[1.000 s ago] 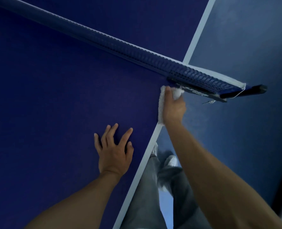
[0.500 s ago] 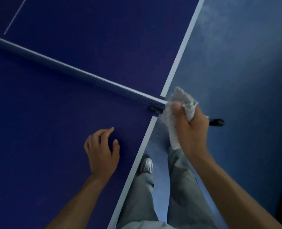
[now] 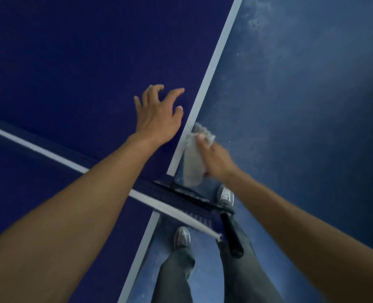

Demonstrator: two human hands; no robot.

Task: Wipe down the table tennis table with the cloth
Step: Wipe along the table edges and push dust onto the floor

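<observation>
While the white cloth [image 3: 192,162] is gripped in the curled fingers of the right hand [image 3: 216,158] at the edge of the blue surface [image 3: 72,62], the left hand [image 3: 159,114] is spread loosely above it; the net [image 3: 172,196] and black post [image 3: 231,232] are seen just below the cloth.

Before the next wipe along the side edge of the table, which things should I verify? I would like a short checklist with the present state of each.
1. Grip: the right hand grips the cloth: ok.
2. Contact: the cloth lies against the white side edge of the table: ok.
3. The left hand holds nothing and is off that edge, over the table top: ok.
4. The edge ahead of the cloth bears no obstacle: ok.
5. The cloth's lower end is free of the net clamp: cannot tell, they sit very close.
6. The left hand is braced on the top: cannot tell.
</observation>
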